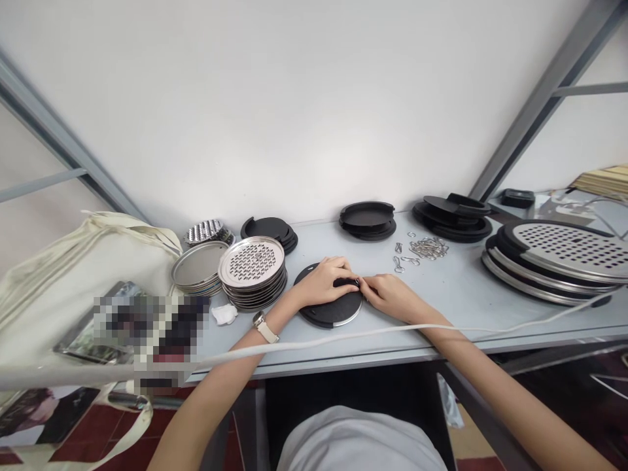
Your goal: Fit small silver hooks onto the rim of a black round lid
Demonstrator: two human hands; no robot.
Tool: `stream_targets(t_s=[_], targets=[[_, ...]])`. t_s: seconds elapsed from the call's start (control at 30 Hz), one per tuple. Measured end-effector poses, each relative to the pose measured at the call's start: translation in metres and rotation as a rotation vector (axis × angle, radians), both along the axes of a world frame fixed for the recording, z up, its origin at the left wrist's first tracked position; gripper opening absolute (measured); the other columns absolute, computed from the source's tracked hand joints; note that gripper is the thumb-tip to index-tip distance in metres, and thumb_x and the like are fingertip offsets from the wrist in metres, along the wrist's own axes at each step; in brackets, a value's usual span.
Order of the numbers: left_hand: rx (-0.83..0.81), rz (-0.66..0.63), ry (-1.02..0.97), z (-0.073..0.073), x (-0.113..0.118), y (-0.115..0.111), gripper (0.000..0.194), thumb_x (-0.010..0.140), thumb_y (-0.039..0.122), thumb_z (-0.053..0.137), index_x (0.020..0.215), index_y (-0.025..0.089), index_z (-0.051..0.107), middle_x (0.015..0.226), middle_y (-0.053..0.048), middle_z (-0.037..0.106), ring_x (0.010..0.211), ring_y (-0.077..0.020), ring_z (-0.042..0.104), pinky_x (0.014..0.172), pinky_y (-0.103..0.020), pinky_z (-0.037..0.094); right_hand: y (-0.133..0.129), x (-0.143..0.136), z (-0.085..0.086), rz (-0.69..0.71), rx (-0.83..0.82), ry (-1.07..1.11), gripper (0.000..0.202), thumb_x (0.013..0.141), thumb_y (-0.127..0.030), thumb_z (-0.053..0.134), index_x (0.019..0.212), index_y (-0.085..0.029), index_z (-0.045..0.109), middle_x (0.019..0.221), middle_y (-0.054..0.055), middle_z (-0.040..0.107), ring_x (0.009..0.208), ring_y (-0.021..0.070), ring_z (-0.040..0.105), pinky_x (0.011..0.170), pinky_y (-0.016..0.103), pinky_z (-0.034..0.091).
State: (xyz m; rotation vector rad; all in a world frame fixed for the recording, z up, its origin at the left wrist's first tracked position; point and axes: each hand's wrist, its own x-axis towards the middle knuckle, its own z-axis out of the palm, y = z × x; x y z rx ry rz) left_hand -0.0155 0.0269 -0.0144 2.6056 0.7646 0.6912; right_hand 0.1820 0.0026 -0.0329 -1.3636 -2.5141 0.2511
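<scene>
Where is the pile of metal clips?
In the head view, the metal clips lie right of centre on the table, between the right hand and the black discs just behind them.

The left hand (330,280) lies palm-down, the right hand (388,296) curled just beside it.

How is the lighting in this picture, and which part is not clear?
Head view: soft light, brightest on the wall; the black disc under the left hand looks fairly sharp; blocky pixels hide an area at the pale bag.
</scene>
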Motion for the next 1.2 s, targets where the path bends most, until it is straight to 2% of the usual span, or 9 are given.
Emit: stream_targets(t_s=[0.13, 0.27, 0.43, 0.7, 0.97, 1.2], targets=[[-0.016, -0.014, -0.025, 0.0011, -0.0005, 0.0001, 0.02, 0.085, 0.027, 0.058, 0.102, 0.018, 0.065, 0.093, -0.004, 0.057, 0.09, -0.0158, 0.054, 0.089, -0.03, 0.038, 0.0008, -0.0001, -0.0011, 0.011, 0.021, -0.01, 0.042, 0.095, -0.025, 0.03, 0.072, -0.016, 0.064, 0.068, 0.007, 0.068, 0.055, 0.0142, 0.056, 0.056, 0.025, 0.028], [-0.075, -0.026, -0.051, 0.0006, -0.002, 0.0003, 0.019, 0.087, 0.023, 0.055, 0.101, 0.017, 0.065, 0.091, -0.004, 0.056, 0.083, -0.0138, 0.054, 0.079, -0.026, 0.043, 0.0009, -0.0002, -0.0008, 0.021, 0.035, -0.017, 0.041, 0.095, -0.025, 0.031, 0.073, -0.015, 0.064, 0.067, 0.007, 0.068, 0.053, 0.0138, 0.055, 0.055, 0.026, 0.027], [-0.101, 0.02, -0.066, -0.002, -0.002, 0.0004, 0.018, 0.084, 0.02, 0.057, 0.1, 0.018, 0.065, 0.086, -0.002, 0.054, 0.071, -0.0102, 0.053, 0.071, -0.023, 0.045, 0.0011, -0.0004, 0.0002, 0.024, 0.035, -0.015, 0.041, 0.095, -0.025, 0.031, 0.074, -0.016, 0.064, 0.066, 0.006, 0.068, 0.052, 0.0137, 0.054, 0.055, 0.026, 0.027], [-0.099, 0.04, -0.102, -0.0022, 0.0005, 0.001, 0.013, 0.08, 0.018, 0.062, 0.093, 0.017, 0.062, 0.081, -0.001, 0.058, 0.079, -0.0125, 0.056, 0.075, -0.025, 0.045, 0.0006, -0.0006, 0.0007, 0.007, 0.032, -0.024, 0.044, 0.097, -0.026, 0.028, 0.072, -0.016, 0.063, 0.066, 0.007, 0.068, 0.053, 0.014, 0.055, 0.055, 0.026, 0.028], [-0.158, 0.018, -0.089, -0.0021, 0.0024, -0.0004, 0.025, 0.078, 0.021, 0.065, 0.102, 0.017, 0.058, 0.081, 0.001, 0.06, 0.071, -0.0097, 0.055, 0.071, -0.022, 0.044, 0.0013, 0.0002, -0.0015, 0.01, 0.034, -0.028, 0.043, 0.096, -0.026, 0.028, 0.075, -0.016, 0.064, 0.071, 0.007, 0.069, 0.057, 0.015, 0.058, 0.057, 0.025, 0.029], [-0.069, 0.006, -0.038, -0.0045, 0.0007, -0.0004, 0.022, 0.083, 0.025, 0.06, 0.104, 0.018, 0.061, 0.085, -0.002, 0.057, 0.08, -0.0128, 0.055, 0.076, -0.025, 0.044, 0.0006, 0.0001, 0.0005, 0.043, 0.017, -0.016, 0.04, 0.095, -0.023, 0.03, 0.077, -0.016, 0.065, 0.071, 0.007, 0.069, 0.056, 0.0142, 0.057, 0.056, 0.025, 0.03]])
